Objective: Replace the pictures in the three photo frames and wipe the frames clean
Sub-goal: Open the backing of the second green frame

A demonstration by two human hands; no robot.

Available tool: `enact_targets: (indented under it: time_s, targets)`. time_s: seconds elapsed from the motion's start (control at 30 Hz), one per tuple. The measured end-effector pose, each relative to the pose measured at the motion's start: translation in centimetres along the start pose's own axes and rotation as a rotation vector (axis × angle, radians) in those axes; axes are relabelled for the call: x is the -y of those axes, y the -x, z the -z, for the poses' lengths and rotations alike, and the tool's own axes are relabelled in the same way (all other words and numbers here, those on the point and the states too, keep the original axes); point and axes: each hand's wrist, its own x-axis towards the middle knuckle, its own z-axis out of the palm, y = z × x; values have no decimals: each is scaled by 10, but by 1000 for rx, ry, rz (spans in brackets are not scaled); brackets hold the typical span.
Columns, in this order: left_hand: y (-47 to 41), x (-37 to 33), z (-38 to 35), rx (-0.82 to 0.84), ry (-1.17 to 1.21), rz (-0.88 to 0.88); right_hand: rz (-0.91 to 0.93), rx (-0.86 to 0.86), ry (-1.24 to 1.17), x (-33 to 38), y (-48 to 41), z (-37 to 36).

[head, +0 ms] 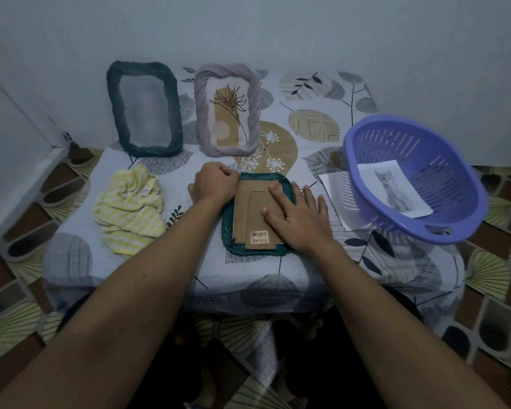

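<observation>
Teal frame (pixel 257 251) lies face-down (cardboard back (pixel 247 202) up), right hand (pixel 298 219) pressing flat, left hand (pixel 216 181) pinching corner.

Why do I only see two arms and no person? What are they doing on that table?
The camera sits on the person's head and looks down, so you see only their own arms, like when you look at your own hands. There is just this one picture. On the table a green frame lies face down, with its brown cardboard back up. The right hand rests flat on that back. The left hand is curled at the frame's top corner; whether it pinches anything I cannot tell. Behind stand a dark frame and a lilac frame with a plant drawing. A yellow cloth lies at the left. At the right a purple basket holds a cat picture.
</observation>
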Motion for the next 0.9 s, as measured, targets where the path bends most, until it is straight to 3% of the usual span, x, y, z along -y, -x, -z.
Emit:
enact_targets:
  time_s: [0.2,0.37,0.57,0.77,0.9]
  targets:
    - [9,19,7,139,-14,-212,-6,-3,-2,1,1,1]
    - [33,37,20,142,-274,-395,-8,-6,2,1,1,0]
    - [45,48,22,313,-460,-377,-19,3,4,2,0,-1]
    - [47,48,19,294,-536,-385,-45,34,-62,3,-2,4]
    - [49,49,18,261,-522,-394,-101,-33,-200,4,-6,11]
